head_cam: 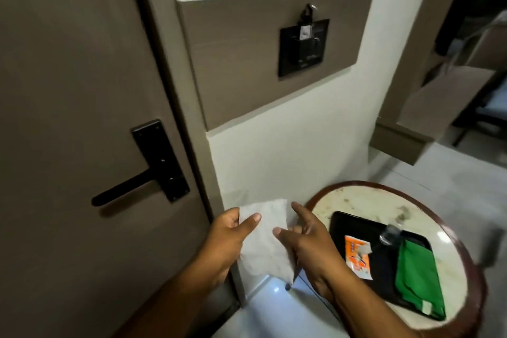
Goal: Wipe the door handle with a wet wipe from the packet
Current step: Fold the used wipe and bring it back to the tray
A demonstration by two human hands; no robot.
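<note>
here, round marble table (356,202) beside brown door (68,90).

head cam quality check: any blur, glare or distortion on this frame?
Head view: wide-angle bends the door frame and wall panel; motion blur smears the card switch and the table's right edge; a glare spot on the floor below the wipe; dim light, but the handle stays readable.

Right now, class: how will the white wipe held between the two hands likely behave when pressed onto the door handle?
The wipe sags and creases between the left hand and right hand, so it is probably floppy and light. It would likely wrap around the lever-shaped door handle rather than slide stiffly.
</note>
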